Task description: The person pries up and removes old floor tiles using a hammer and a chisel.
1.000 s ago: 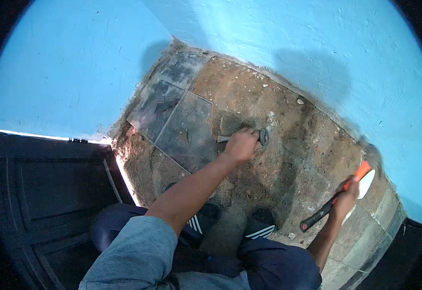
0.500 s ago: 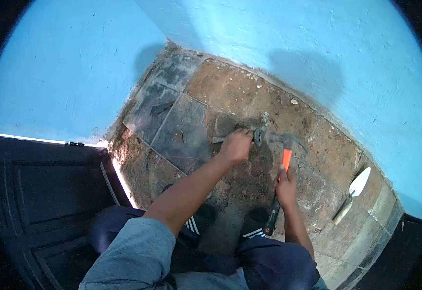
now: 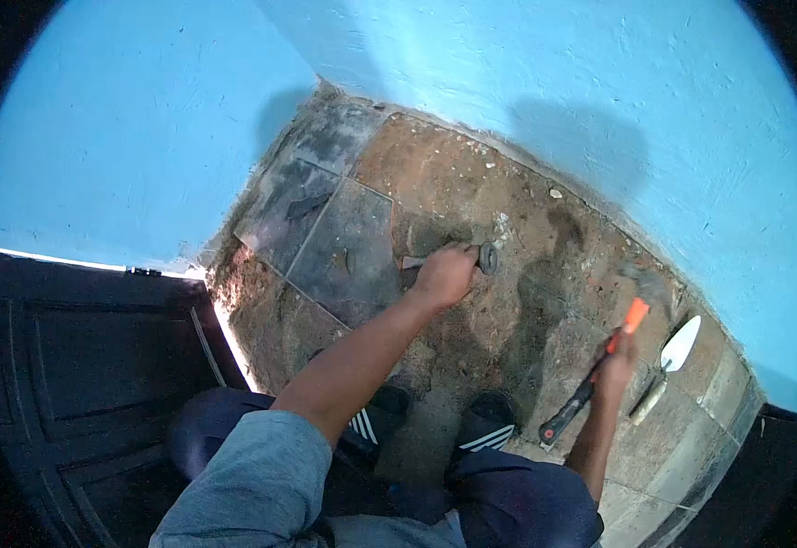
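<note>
My left hand is wrapped round a chisel held low over the floor. The chisel's round striking end points right, and its blade points left at the edge of a dark floor tile. My right hand grips a hammer with an orange and black handle. The hammer's head is smeared by motion, out to the right of the chisel. Beside my right hand a trowel lies on the floor, its pale handle toward me.
Bare brown ground with loose crumbs runs along the blue wall. A dark panelled door stands at left. My sandalled feet are close below the chisel. A dark flat fragment rests on the tiles.
My right hand has swung the hammer to the right, away from the chisel and nearer the trowel. My left hand and the chisel have stayed almost in place.
</note>
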### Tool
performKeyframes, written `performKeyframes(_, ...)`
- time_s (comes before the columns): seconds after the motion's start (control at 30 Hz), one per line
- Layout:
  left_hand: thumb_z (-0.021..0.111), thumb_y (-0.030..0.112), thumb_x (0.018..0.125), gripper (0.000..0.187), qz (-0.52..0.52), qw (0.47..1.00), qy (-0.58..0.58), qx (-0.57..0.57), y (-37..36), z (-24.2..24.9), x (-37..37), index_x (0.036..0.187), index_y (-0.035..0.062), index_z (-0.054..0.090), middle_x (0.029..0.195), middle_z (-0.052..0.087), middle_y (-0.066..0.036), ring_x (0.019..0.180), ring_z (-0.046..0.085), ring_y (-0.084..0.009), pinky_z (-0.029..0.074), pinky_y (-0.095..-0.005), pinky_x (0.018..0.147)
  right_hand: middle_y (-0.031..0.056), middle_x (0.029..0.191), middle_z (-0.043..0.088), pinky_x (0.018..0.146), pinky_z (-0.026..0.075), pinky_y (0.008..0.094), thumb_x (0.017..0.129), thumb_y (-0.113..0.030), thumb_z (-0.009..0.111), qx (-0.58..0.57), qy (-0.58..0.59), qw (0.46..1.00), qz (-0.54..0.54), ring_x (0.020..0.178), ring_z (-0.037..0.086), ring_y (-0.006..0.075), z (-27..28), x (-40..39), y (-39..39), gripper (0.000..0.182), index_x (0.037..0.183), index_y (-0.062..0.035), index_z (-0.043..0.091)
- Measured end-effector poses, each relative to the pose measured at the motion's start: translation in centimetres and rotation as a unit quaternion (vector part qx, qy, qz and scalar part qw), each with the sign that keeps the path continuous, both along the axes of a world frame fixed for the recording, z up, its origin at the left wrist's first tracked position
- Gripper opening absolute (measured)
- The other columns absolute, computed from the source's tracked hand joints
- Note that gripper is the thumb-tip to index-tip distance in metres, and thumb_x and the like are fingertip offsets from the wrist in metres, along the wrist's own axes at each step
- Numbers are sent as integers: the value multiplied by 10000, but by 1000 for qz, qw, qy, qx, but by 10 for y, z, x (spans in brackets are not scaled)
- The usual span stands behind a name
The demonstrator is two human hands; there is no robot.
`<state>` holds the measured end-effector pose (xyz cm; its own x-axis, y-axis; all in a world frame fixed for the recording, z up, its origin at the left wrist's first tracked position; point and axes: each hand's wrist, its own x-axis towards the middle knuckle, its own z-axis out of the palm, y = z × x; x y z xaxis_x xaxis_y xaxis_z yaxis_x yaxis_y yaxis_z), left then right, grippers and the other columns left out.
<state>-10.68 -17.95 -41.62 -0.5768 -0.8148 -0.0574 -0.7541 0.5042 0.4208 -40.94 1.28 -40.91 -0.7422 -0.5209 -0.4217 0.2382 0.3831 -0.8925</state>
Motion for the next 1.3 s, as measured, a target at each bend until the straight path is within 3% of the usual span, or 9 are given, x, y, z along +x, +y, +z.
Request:
performKeyframes(0.2, 672, 158, 862, 271, 13, 999, -15, 31, -4, 4, -4, 1069, -14, 644, 1076, 655, -215, 1034, 627, -410, 505, -502, 902, 17, 682, 504, 472, 368, 260, 1063, -430, 432, -163, 97, 975, -113, 523, 460, 111, 99, 8, -31, 395, 927, -80, 555)
performKeyframes(0.27, 668, 160, 869, 268, 12, 999, -18, 28, -5, 1, -2, 1071, -14, 644, 1087, 655, -214, 1043, 625, -409, 503, -503, 905, 32, 698, 513, 518, 412, 293, 1058, -386, 430, -106, 286, 951, -49, 579, 505, 148, 32, 16, -26, 365, 924, -73, 561)
performKeyframes(0.3, 664, 160, 873, 273, 12, 999, -20, 32, -4, 2, -1, 1081, -16, 640, 1091, 655, -213, 1046, 625, -408, 503, -503, 909, 79, 713, 560, 620, 472, 365, 1044, -338, 447, -115, 182, 976, -23, 682, 574, 240, 26, 61, -32, 333, 930, -49, 565)
performKeyframes(0.4, 649, 158, 887, 288, -2, 999, -26, 38, -2, 4, -5, 1112, -20, 628, 1100, 656, -208, 1053, 627, -403, 504, -500, 920, 135, 709, 616, 649, 470, 421, 1032, -319, 503, -39, 316, 875, 365, 649, 579, 357, -11, 116, -54, 344, 920, -13, 614)
performKeyframes(0.53, 638, 157, 887, 311, -16, 999, -39, 25, 6, -19, -4, 1140, -22, 612, 1117, 658, -194, 1064, 631, -389, 511, -488, 931, 76, 666, 561, 599, 424, 372, 1052, -372, 499, 94, -40, 947, 304, 621, 578, 236, -1, 108, -56, 403, 905, -9, 596)
performKeyframes(0.73, 628, 126, 838, 314, -41, 996, -69, 26, 11, -12, -4, 1116, -21, 615, 1137, 653, -181, 1092, 621, -373, 525, -467, 918, -15, 641, 489, 450, 370, 267, 1057, -390, 494, 81, -82, 966, 233, 502, 468, 96, -26, 78, -9, 341, 934, -79, 560)
performKeyframes(0.97, 618, 125, 856, 273, -2, 998, -67, -16, -4, -3, -8, 1095, -7, 625, 1113, 646, -171, 1084, 616, -363, 528, -464, 903, -15, 643, 489, 463, 391, 274, 1061, -349, 495, 116, -98, 967, 204, 491, 464, 110, -31, 60, 3, 254, 1115, -109, 560)
performKeyframes(1.17, 616, 177, 907, 311, 4, 998, -67, -3, -17, -2, 5, 1150, -17, 624, 1161, 658, -188, 1111, 616, -371, 513, -464, 933, 4, 713, 543, 511, 431, 279, 1030, -275, 572, 57, -101, 976, 182, 548, 521, 125, -51, 51, 7, 211, 1055, -67, 592)
performKeyframes(1.3, 616, 207, 919, 328, 3, 996, -92, 13, -20, -7, 3, 1157, -17, 628, 1213, 654, -197, 1137, 611, -379, 502, -465, 963, -14, 727, 534, 531, 411, 262, 1047, -312, 546, 77, -65, 987, 123, 595, 513, 98, -2, 32, -8, 274, 1120, -54, 602)
